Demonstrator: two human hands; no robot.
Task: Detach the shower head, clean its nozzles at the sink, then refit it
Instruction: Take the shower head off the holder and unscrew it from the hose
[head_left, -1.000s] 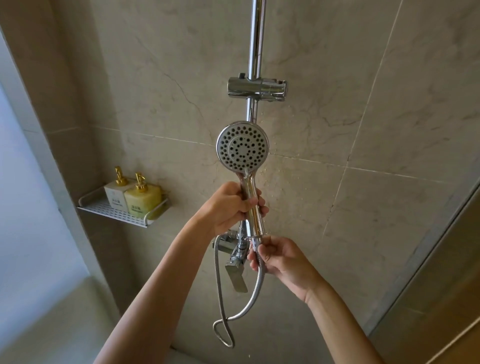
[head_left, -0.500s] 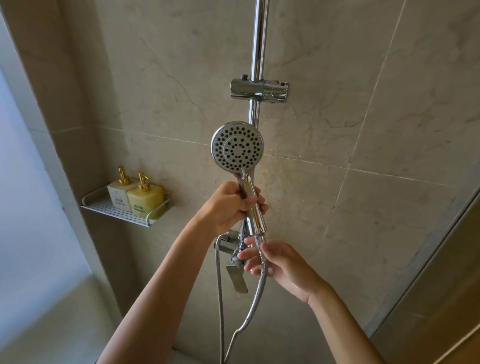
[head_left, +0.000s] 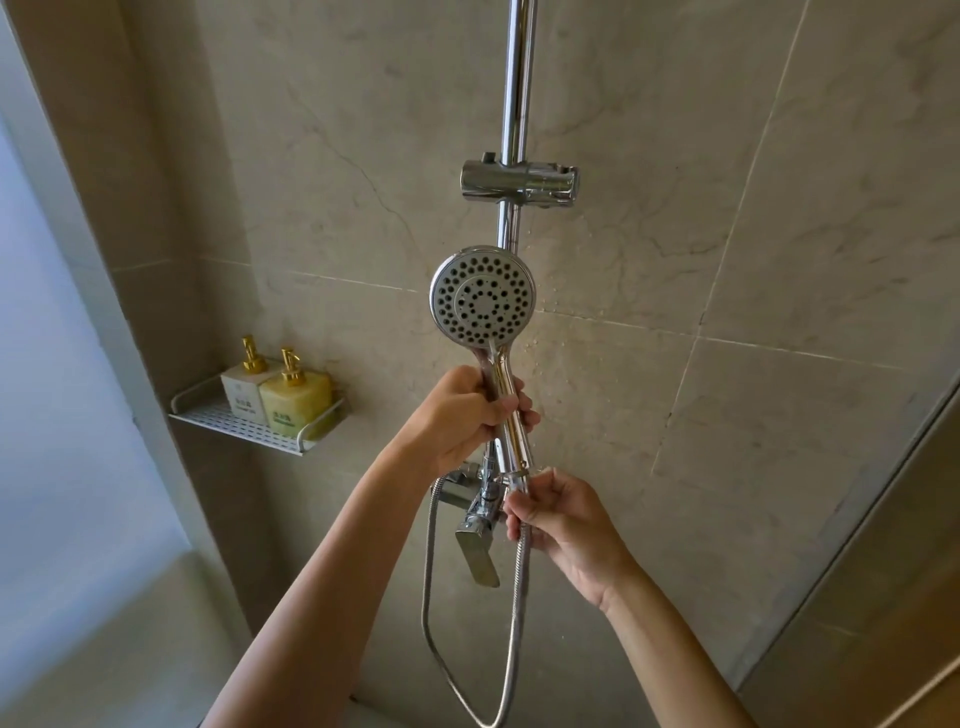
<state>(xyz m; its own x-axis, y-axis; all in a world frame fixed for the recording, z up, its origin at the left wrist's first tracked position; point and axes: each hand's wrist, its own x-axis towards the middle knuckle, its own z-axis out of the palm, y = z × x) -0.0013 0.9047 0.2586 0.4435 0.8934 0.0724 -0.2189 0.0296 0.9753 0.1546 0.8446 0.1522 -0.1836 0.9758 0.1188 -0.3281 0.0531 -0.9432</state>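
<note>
Shower head (head_left: 483, 296), held below the empty rail holder (head_left: 520, 182), is gripped at the handle by the left hand (head_left: 467, 415) while the hose nut (head_left: 519, 475) is pinched by the right hand (head_left: 556, 514); wet chrome could cause slippage during unscrewing.

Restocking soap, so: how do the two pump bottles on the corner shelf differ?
The left bottle is white; the right bottle is yellow. The left one sits nearer the corner, partly hidden behind the right one. Both are squarish with gold pumps, standing upright on the white perforated shelf.
</note>
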